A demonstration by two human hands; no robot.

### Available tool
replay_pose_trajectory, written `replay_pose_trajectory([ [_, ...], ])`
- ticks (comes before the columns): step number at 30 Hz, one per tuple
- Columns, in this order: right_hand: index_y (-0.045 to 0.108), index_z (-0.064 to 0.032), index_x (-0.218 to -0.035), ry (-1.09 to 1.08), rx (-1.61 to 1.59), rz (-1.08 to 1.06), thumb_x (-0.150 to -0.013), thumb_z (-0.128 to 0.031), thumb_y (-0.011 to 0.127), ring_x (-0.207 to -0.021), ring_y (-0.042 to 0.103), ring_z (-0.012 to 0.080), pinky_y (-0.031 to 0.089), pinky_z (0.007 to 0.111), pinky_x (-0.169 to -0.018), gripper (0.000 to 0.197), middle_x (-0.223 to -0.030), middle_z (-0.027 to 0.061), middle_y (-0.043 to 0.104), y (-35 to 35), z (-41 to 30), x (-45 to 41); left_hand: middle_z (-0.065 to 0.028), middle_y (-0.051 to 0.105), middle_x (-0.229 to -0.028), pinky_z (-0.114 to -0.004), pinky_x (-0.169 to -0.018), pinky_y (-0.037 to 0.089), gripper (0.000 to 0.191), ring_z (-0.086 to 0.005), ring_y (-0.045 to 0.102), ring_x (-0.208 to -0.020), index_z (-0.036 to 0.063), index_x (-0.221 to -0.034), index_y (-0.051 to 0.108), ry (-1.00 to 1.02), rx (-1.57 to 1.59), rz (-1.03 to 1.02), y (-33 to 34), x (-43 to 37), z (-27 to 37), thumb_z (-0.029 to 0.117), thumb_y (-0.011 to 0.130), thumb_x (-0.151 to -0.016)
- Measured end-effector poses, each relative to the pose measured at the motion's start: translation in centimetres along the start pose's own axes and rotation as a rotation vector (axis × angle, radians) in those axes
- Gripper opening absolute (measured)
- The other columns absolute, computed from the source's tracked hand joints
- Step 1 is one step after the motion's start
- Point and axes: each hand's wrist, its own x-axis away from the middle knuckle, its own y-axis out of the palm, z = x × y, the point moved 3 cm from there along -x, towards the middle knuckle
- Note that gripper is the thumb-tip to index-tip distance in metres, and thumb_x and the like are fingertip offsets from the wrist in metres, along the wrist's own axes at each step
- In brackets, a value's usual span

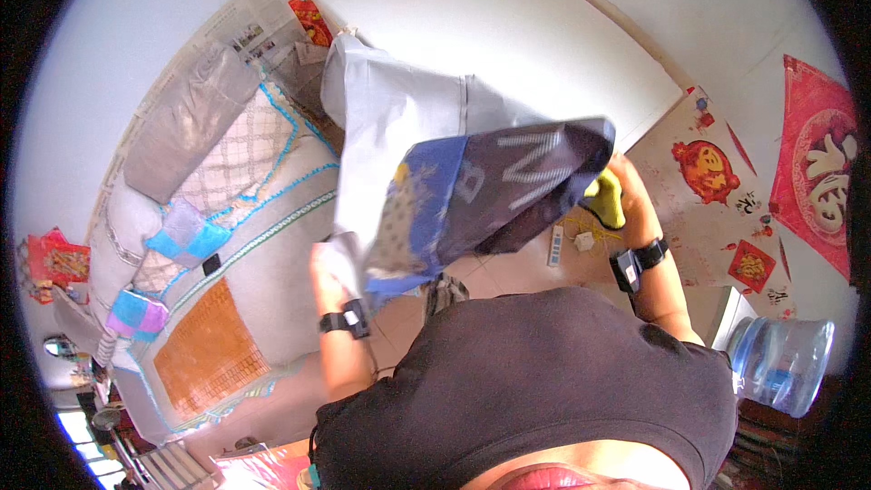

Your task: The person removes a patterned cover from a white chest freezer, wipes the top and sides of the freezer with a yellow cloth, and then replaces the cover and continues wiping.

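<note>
A large cloth piece, perhaps a garment, hangs spread out before me. It is pale grey and white with a seam. Its lower part shows a blue printed panel and a dark section with big pale letters, blurred. My left hand grips its white lower left edge. My right hand holds the dark end at the right, its fingers partly hidden by the fabric. Beside that palm hangs a yellow-green cloth piece with dark trim; I cannot tell whether it is attached.
Behind the cloth stands a large white panel-like surface. On the left runs a covered sofa with cushions, a dark phone-like object and an orange-brown mat. A power strip lies on the floor; a water-cooler bottle stands at right.
</note>
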Motion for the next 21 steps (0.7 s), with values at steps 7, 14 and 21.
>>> replay_pose_trajectory([
  [7,0.061,-0.0046,-0.121,0.221,0.463,-0.454,-0.091,-0.004,0.062,-0.089,0.060,0.0093,0.050,0.024,-0.081,0.031,-0.099,-0.0011,0.065,2.6,5.2,-0.7,-0.0091,0.069,-0.110,-0.040,-0.097,0.047,0.043,-0.0263,0.064,-0.103,0.0051,-0.109,0.066,0.271,-0.133,0.159,-1.0,-4.9,26.6,0.043,0.055,-0.092],
  [14,0.063,-0.0083,-0.125,0.281,0.341,-0.549,-0.092,-0.007,0.064,-0.093,0.061,0.0104,0.051,0.026,-0.083,0.033,-0.103,0.0017,0.067,3.5,5.7,-2.7,-0.0092,0.070,-0.098,-0.038,-0.087,0.051,0.041,-0.0240,0.066,-0.090,0.0011,-0.104,0.064,0.409,-0.516,0.226,17.8,-15.5,40.5,0.039,0.053,-0.094],
  [21,0.054,-0.0133,-0.138,0.216,0.272,-0.429,-0.093,-0.005,0.059,-0.098,0.062,0.0113,0.050,0.026,-0.089,0.047,-0.111,0.0033,0.067,1.0,4.7,-1.2,-0.0082,0.067,-0.105,-0.034,-0.085,0.048,0.042,-0.0212,0.062,-0.097,0.0031,-0.113,0.064,0.659,-0.933,-0.068,49.1,-27.0,43.8,0.038,0.049,-0.096],
])
